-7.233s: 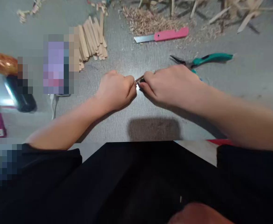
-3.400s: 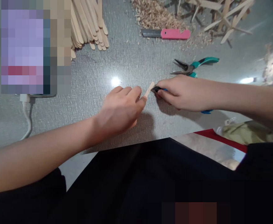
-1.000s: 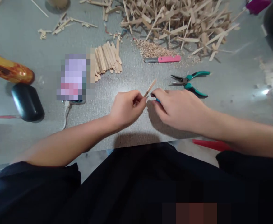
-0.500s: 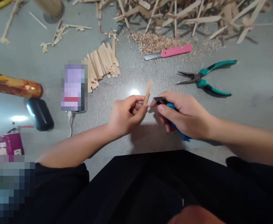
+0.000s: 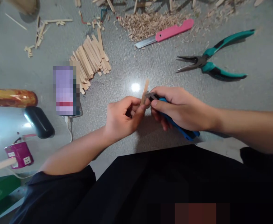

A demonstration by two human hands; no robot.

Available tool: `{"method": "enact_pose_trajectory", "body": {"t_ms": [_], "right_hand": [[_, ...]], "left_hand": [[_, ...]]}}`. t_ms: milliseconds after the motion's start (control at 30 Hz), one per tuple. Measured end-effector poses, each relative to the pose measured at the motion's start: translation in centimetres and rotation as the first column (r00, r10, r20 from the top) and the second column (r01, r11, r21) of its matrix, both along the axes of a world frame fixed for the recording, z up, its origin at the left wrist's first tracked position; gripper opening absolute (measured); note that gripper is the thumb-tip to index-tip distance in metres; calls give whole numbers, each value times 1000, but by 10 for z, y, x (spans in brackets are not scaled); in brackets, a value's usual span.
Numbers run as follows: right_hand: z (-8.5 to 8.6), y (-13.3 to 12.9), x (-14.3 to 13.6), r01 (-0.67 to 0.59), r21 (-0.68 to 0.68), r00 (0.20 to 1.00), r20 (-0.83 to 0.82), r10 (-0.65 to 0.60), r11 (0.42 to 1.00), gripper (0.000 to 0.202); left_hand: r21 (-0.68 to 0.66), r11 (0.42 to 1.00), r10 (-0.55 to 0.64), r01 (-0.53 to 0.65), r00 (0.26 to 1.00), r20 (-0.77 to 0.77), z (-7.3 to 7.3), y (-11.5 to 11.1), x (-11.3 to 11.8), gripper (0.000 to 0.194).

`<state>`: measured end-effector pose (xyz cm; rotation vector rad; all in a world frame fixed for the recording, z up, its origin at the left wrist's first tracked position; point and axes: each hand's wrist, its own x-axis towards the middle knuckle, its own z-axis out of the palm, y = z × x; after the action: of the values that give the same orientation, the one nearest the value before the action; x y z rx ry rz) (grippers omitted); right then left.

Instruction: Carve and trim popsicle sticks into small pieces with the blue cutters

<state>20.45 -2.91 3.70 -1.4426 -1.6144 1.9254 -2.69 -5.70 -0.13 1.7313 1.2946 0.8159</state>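
My left hand (image 5: pixel 125 116) is closed, pinching a wooden craft stick (image 5: pixel 145 88) between thumb and fingers, with the stick's free end pointing up and away from me. Closed around a pair of blue-handled side cutters (image 5: pixel 168 115), my right hand (image 5: pixel 183 109) is just to the right. The dark jaws of the cutters meet the stick's right edge, right above my left fingertips. Whether the jaws bite into the wood is too small to tell. Part of the handles is hidden by my right fingers.
Beyond my left hand lies a pile of craft sticks (image 5: pixel 90 59) beside a charging phone (image 5: pixel 65 90). Wood chips (image 5: pixel 148 25) and a pink-handled knife (image 5: pixel 173 31) lie at the back. Green-handled pliers (image 5: pixel 203 62) rest open on the right. A dark case (image 5: pixel 39 123) sits left.
The side cutters have moved left from a small gap to the stick's edge. My left hand keeps its pinch on the stick. The camera view has shifted, so the table items appear displaced.
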Motion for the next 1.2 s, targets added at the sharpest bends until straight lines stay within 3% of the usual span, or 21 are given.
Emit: {"method": "enact_pose_trajectory", "body": {"t_ms": [133,267,400,567,700,833,1033,1200], "right_hand": [[-2,0,-1,5,-15,1000,11,-5,1000,24],[-5,-2,-1,15,-76,1000,-15,-17,997,21],[-4,-3,-1,-34,-73,999,-8,33,997,26],[1,0,-2,-31,-61,998,49,35,998,24],[3,4,2,-21,-98,998,-66,15,995,24],[0,9,9,-25,-163,980,-196,-8,986,24],[-3,15,15,-71,-232,973,-232,16,970,24],[-7,17,20,-74,-195,968,-249,24,978,31]], "left_hand": [[87,996,-30,32,999,-26,-1,1,0,30],[228,968,-76,109,986,-148,-3,0,-2,22],[207,964,-117,166,966,-231,0,-2,-4,27],[-22,997,-69,68,997,-41,4,-3,-1,37],[-102,993,-45,55,995,94,-2,1,-2,41],[-68,991,-92,112,966,242,-10,7,-6,38],[75,993,-102,91,982,160,-9,10,-9,32],[86,993,-98,87,986,136,-10,11,-10,31]]}}
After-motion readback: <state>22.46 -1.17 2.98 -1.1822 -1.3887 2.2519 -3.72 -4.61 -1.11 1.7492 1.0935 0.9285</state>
